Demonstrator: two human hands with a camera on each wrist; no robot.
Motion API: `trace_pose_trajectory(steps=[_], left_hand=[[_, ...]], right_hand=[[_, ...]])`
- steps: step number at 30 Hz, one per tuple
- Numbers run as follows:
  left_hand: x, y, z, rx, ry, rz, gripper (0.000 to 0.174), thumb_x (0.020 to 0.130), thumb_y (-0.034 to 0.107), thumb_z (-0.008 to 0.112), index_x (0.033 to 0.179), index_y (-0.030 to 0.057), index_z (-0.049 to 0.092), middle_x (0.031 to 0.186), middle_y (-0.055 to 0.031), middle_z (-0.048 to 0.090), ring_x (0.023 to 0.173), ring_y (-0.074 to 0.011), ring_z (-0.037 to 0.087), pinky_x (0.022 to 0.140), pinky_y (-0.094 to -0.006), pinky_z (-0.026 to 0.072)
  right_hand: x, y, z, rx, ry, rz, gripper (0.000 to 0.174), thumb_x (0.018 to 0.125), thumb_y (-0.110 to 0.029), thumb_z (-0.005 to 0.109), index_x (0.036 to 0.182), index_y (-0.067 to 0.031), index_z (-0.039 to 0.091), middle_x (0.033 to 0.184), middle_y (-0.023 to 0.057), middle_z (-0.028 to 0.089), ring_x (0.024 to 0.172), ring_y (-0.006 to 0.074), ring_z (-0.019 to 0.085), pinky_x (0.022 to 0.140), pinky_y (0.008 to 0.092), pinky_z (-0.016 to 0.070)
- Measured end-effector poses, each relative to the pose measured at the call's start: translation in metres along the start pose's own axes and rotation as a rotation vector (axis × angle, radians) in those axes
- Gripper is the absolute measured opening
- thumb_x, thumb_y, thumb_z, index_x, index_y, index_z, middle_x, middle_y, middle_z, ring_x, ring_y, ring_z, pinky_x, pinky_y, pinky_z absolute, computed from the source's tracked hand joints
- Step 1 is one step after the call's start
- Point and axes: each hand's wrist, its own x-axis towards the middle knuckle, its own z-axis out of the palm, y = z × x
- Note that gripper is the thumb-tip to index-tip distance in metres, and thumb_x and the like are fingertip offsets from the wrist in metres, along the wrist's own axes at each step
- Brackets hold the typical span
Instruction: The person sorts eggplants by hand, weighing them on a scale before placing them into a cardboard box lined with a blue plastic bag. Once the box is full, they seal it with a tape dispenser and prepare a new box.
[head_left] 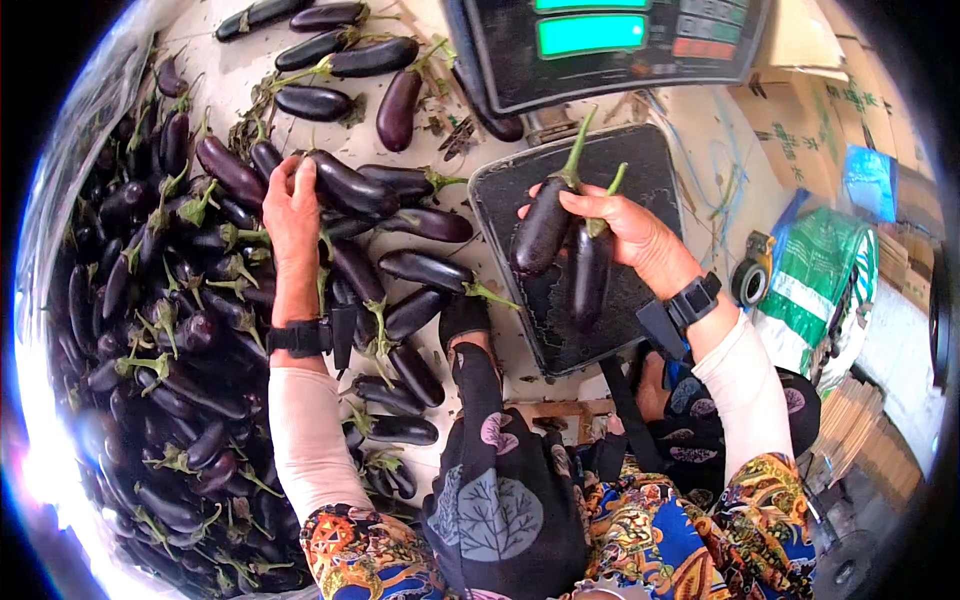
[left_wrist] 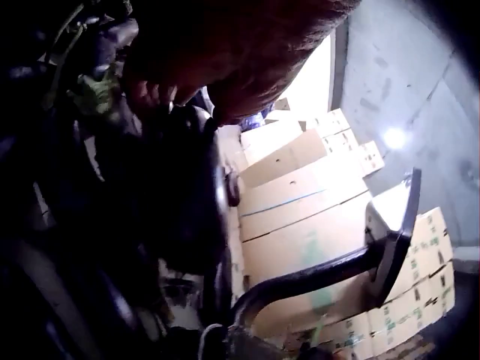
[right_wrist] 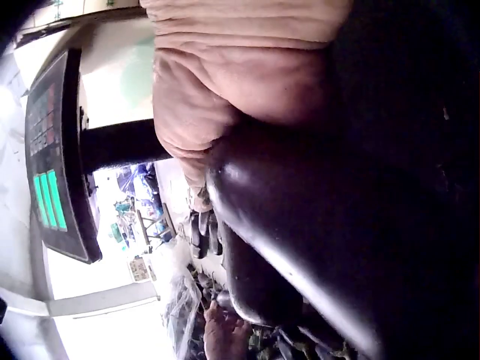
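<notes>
Right hand (head_left: 635, 232) is closed round the stem ends of two eggplants, fingers and thumb curled. The left-hand eggplant (head_left: 543, 228) and the right-hand eggplant (head_left: 590, 275) hang side by side, stems up, over the black platform (head_left: 498, 205) of a scale; contact with the platform cannot be confirmed. Left hand (head_left: 292, 215) pinches one end of a dark glossy eggplant (head_left: 350, 187), fingertips bent onto it, at the edge of the heap.

Loose eggplants (head_left: 425, 268) lie on the pale floor (head_left: 455, 185) between the heap and the platform, some with green stems, amid dry plant scraps. The large heap of eggplants (head_left: 170, 400) fills the area to the left, with clear plastic sheeting (head_left: 95, 100) along its outer side. At the platform's far side stands the display unit (head_left: 680, 75), its readouts lit green, digits not legible. Right of the platform are a roll of tape (head_left: 750, 282), a green and white sack (head_left: 815, 275) and a blue packet (head_left: 870, 183). Cardboard (head_left: 790, 125) lies beyond. Both wrists carry black straps (head_left: 695, 300).
</notes>
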Motion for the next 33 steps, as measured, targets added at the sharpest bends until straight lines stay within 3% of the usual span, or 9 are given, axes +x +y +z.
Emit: trace_pose_trajectory(steps=[5, 8, 15, 24, 25, 27, 29, 31, 33], left_hand=[[-0.021, -0.002, 0.005, 0.659, 0.063, 0.652, 0.041, 0.084, 0.016, 0.07, 0.121, 0.0008, 0.059, 0.111, -0.0214, 0.061, 0.106, -0.0381, 0.056, 0.091, -0.0433, 0.0452], [-0.074, 0.03, 0.011, 0.505, -0.046, 0.516, 0.037, 0.087, 0.012, 0.067, 0.121, -0.0001, 0.059, 0.117, -0.0209, 0.058, 0.11, -0.0383, 0.055, 0.094, -0.0427, 0.0447], [-0.167, 0.026, 0.016, 0.22, -0.728, 0.128, 0.027, 0.09, 0.007, 0.063, 0.112, -0.0073, 0.061, 0.103, -0.0147, 0.07, 0.094, -0.0202, 0.065, 0.085, -0.0336, 0.0505], [-0.205, -0.005, 0.062, 0.519, -0.815, 0.019, 0.032, 0.088, 0.016, 0.062, 0.113, -0.0036, 0.064, 0.1, -0.0171, 0.071, 0.093, -0.0208, 0.067, 0.083, -0.0328, 0.0511], [-0.206, -0.003, 0.066, 0.543, -0.835, 0.044, 0.032, 0.088, 0.016, 0.062, 0.113, -0.0034, 0.064, 0.1, -0.0169, 0.07, 0.093, -0.0208, 0.067, 0.083, -0.0329, 0.051], [-0.21, 0.004, 0.075, 0.577, -0.865, 0.096, 0.031, 0.088, 0.016, 0.063, 0.113, -0.0032, 0.064, 0.1, -0.0163, 0.07, 0.093, -0.0209, 0.066, 0.083, -0.033, 0.0507], [-0.218, 0.011, 0.066, 0.616, -0.827, 0.121, 0.031, 0.088, 0.016, 0.063, 0.113, -0.003, 0.065, 0.1, -0.0158, 0.07, 0.093, -0.0211, 0.066, 0.083, -0.0331, 0.0505], [-0.228, 0.018, 0.053, 0.634, -0.779, 0.113, 0.031, 0.088, 0.016, 0.063, 0.112, -0.0028, 0.065, 0.101, -0.0153, 0.07, 0.093, -0.0212, 0.066, 0.084, -0.0332, 0.0503], [-0.239, 0.025, 0.037, 0.622, -0.723, 0.069, 0.03, 0.089, 0.016, 0.063, 0.112, -0.0026, 0.065, 0.101, -0.0147, 0.07, 0.093, -0.0213, 0.066, 0.084, -0.0333, 0.0501]], right_hand=[[-0.034, -0.031, -0.015, -0.286, 0.01, 0.007, 0.04, 0.093, -0.025, 0.066, 0.127, -0.0063, 0.053, 0.122, 0.0082, 0.062, 0.111, 0.0199, 0.059, 0.097, 0.0363, 0.0463], [-0.087, -0.055, -0.04, -0.528, 0.239, -0.026, 0.03, 0.087, -0.031, 0.075, 0.107, -0.0135, 0.062, 0.092, -0.0055, 0.058, 0.082, 0.007, 0.048, 0.069, 0.0229, 0.0391], [-0.269, -0.048, -0.154, -0.21, 0.706, -0.336, 0.038, 0.081, -0.035, 0.08, 0.105, -0.0127, 0.059, 0.091, 0.0001, 0.06, 0.08, 0.0139, 0.057, 0.068, 0.0314, 0.0473], [-0.423, 0.102, -0.258, 0.426, 0.682, -0.764, 0.035, 0.101, -0.031, 0.052, 0.111, 0.0012, 0.061, 0.112, 0.0146, 0.067, 0.099, 0.0269, 0.066, 0.093, 0.0439, 0.0515], [-0.449, 0.109, -0.283, 0.373, 0.69, -0.868, 0.038, 0.098, -0.033, 0.057, 0.112, 0.0023, 0.062, 0.111, 0.0119, 0.068, 0.104, 0.0223, 0.064, 0.097, 0.0388, 0.0489], [-0.523, 0.089, -0.229, -1.181, 1.365, -0.953, 0.042, 0.084, -0.015, 0.071, 0.119, 0.0034, 0.059, 0.124, 0.0135, 0.062, 0.114, 0.0227, 0.058, 0.104, 0.0347, 0.0409], [-0.566, 0.06, -0.209, -1.401, 1.643, -0.821, 0.053, 0.082, -0.005, 0.068, 0.132, 0.0007, 0.05, 0.131, 0.0165, 0.057, 0.119, 0.0263, 0.057, 0.108, 0.0361, 0.0392], [-0.62, 0.079, -0.32, -0.213, 1.123, -1.004, 0.049, 0.086, -0.009, 0.068, 0.129, 0.0034, 0.049, 0.122, 0.0193, 0.06, 0.108, 0.0256, 0.06, 0.095, 0.036, 0.0498], [-0.649, 0.093, -0.422, 0.16, 0.979, -0.934, 0.041, 0.088, -0.019, 0.069, 0.121, 0.0006, 0.054, 0.116, 0.0158, 0.062, 0.102, 0.0231, 0.061, 0.091, 0.0326, 0.0514]])
